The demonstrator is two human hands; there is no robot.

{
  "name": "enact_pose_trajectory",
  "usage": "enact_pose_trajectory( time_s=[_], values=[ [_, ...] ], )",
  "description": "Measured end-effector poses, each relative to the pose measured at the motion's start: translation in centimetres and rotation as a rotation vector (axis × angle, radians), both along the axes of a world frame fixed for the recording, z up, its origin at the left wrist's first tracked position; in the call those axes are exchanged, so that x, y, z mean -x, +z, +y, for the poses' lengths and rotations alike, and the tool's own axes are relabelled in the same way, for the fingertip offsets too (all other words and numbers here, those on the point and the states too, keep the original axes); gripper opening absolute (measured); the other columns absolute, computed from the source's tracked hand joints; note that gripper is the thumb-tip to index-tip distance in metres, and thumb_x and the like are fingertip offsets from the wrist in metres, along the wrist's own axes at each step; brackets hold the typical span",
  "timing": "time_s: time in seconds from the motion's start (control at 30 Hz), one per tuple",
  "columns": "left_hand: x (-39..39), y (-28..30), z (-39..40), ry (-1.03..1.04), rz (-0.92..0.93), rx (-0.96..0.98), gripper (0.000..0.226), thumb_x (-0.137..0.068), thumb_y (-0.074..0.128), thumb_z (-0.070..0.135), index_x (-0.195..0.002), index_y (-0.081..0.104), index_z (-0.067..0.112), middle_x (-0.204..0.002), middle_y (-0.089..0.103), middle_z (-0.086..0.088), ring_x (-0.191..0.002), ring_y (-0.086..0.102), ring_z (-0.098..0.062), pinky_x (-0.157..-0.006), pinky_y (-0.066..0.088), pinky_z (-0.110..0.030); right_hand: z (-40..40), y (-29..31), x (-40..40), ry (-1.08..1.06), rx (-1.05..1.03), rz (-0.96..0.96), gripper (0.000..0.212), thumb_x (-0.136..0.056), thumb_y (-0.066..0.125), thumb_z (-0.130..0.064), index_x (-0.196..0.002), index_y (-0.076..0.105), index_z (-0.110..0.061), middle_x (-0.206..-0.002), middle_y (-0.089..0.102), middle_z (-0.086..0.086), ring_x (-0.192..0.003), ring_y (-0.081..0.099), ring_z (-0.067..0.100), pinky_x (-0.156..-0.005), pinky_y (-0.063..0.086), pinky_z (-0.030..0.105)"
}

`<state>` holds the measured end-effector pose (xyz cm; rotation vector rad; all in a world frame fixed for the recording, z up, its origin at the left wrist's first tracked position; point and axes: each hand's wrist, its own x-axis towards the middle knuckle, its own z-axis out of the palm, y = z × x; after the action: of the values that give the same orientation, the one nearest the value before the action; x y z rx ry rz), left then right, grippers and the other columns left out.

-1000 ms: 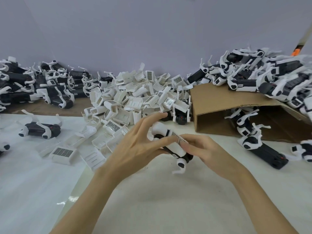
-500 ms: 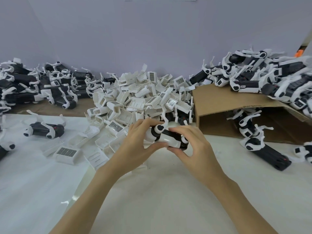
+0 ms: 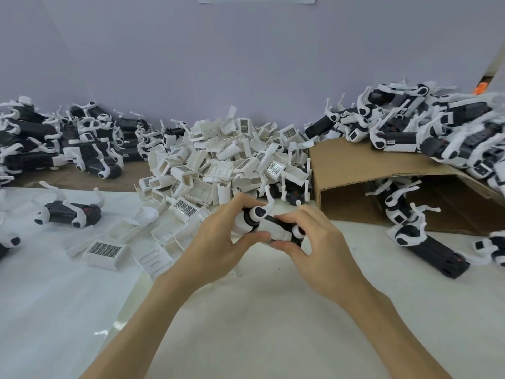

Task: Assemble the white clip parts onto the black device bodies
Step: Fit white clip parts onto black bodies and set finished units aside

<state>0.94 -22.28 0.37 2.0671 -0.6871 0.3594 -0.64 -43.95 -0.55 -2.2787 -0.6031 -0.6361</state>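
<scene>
- The left hand [image 3: 216,250] grips one end of a black device body [image 3: 255,224], fingers curled over its top and thumb pressed beneath.
- The right hand [image 3: 314,242] grips the other end of the same body, its fingers curled over the top and its thumb under it, meeting the left thumb tip.
- A white clip part [image 3: 276,231] sits on the body between the two sets of fingers; a thin white prong rises just above them.
- Both hands hold the body above the white table [image 3: 246,324].
- Just beyond the fingertips lies a heap of loose white clips [image 3: 218,165], some with dark gridded labels.
- To the right of the fingers, an open cardboard box [image 3: 355,170] lies on its side, with device bodies piled on and inside it [image 3: 437,132].
- To the far left of the fingers, another pile of devices [image 3: 54,143] lies along the wall; one device [image 3: 68,213] lies alone, nearer.
</scene>
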Motion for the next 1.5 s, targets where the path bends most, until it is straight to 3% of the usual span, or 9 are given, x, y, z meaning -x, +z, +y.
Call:
enact_pose_trajectory(
  time_s=[0.23, 0.37, 0.43, 0.7, 0.87, 1.13, 1.27, 1.37, 1.5],
  values=[
    [-0.3, 0.4, 0.4, 0.029, 0.060, 0.030, 0.039, -0.087, 0.076, 0.052, -0.121, 0.063, 0.039, -0.110, 0.071, 0.019, -0.108, 0.066, -0.015, -0.096, 0.052, -0.037, 0.1, -0.6, 0.0, 0.078, -0.097, 0.100, 0.030, -0.099, 0.072, -0.027, -0.128, 0.066, -0.025, -0.106, 0.062, -0.011, -0.101, 0.060, 0.013, -0.089, 0.048, 0.031],
    [-0.4, 0.1, 0.4, 0.026, 0.187, 0.120, 0.053, -0.087, 0.080, 0.049, -0.133, 0.055, 0.043, -0.109, 0.073, 0.015, -0.106, 0.069, -0.008, -0.096, 0.050, -0.028, 1.0, -0.9, 0.0, 0.096, -0.292, 0.209, 0.080, -0.099, 0.064, -0.043, -0.163, 0.018, -0.034, -0.102, 0.067, -0.010, -0.096, 0.069, 0.015, -0.098, 0.042, 0.012],
    [-0.3, 0.0, 0.1, 0.042, 0.231, 0.191, 0.049, -0.091, 0.081, 0.039, -0.133, 0.056, 0.043, -0.105, 0.073, 0.014, -0.100, 0.069, -0.007, -0.096, 0.052, -0.030, 1.3, -1.1, 0.1, 0.102, -0.340, 0.205, 0.087, -0.097, 0.063, -0.044, -0.165, 0.010, -0.031, -0.098, 0.068, -0.010, -0.097, 0.069, 0.014, -0.095, 0.043, 0.010],
    [-0.1, 0.0, -0.8, 0.009, 0.334, 0.357, 0.033, -0.090, 0.085, 0.032, -0.120, 0.072, 0.038, -0.091, 0.073, 0.009, -0.080, 0.067, -0.004, -0.072, 0.050, -0.013, 1.0, -0.8, -0.1, 0.115, -0.426, 0.312, 0.062, -0.096, 0.064, -0.044, -0.150, 0.036, -0.036, -0.090, 0.070, -0.007, -0.092, 0.072, 0.019, -0.082, 0.056, 0.026],
    [-0.2, 0.3, -0.3, 0.008, 0.349, 0.289, 0.036, -0.090, 0.079, 0.044, -0.123, 0.069, 0.037, -0.103, 0.075, 0.013, -0.095, 0.071, -0.007, -0.080, 0.055, -0.017, 0.9, -0.8, 0.0, 0.123, -0.478, 0.392, 0.062, -0.095, 0.063, -0.041, -0.150, 0.035, -0.033, -0.091, 0.071, -0.006, -0.094, 0.072, 0.017, -0.082, 0.055, 0.025],
    [0.0, 0.1, -0.6, 0.026, 0.341, 0.334, 0.022, -0.097, 0.078, 0.027, -0.117, 0.073, 0.032, -0.092, 0.072, 0.011, -0.087, 0.067, -0.004, -0.076, 0.052, -0.015, 1.1, -0.5, 0.0, 0.141, -0.507, 0.426, 0.046, -0.102, 0.066, -0.021, -0.142, 0.046, -0.028, -0.087, 0.069, -0.001, -0.080, 0.068, 0.009, -0.073, 0.052, 0.020],
    [-0.2, 0.0, -1.4, 0.125, 0.410, 0.415, 0.007, -0.094, 0.080, 0.034, -0.099, 0.078, 0.030, -0.080, 0.073, 0.011, -0.071, 0.066, -0.002, -0.064, 0.049, -0.012, 0.7, -0.2, 0.1, 0.110, -0.524, 0.466, 0.037, -0.098, 0.061, -0.046, -0.132, 0.051, -0.035, -0.080, 0.069, -0.009, -0.075, 0.066, 0.007, -0.072, 0.047, 0.016],
    [-0.2, -0.3, -1.5, 0.241, 0.459, 0.462, 0.021, -0.092, 0.081, 0.040, -0.094, 0.076, 0.019, -0.074, 0.076, 0.000, -0.063, 0.070, -0.012, -0.059, 0.050, -0.017, 1.4, -0.7, 0.6, 0.112, -0.324, 0.408, 0.052, -0.094, 0.060, -0.064, -0.142, 0.044, -0.050, -0.119, 0.060, -0.023, -0.108, 0.063, 0.001, -0.083, 0.051, 0.018],
    [-0.1, -0.2, -1.3, 0.273, 0.461, 0.415, 0.042, -0.092, 0.075, 0.059, -0.091, 0.073, 0.016, -0.072, 0.076, -0.005, -0.070, 0.076, -0.021, -0.068, 0.057, -0.035, 2.3, -1.4, 0.9, -0.024, 0.046, 0.121, 0.065, -0.093, 0.074, -0.039, -0.151, 0.043, -0.045, -0.132, 0.054, -0.021, -0.119, 0.057, 0.007, -0.088, 0.057, 0.036]
  ],
)
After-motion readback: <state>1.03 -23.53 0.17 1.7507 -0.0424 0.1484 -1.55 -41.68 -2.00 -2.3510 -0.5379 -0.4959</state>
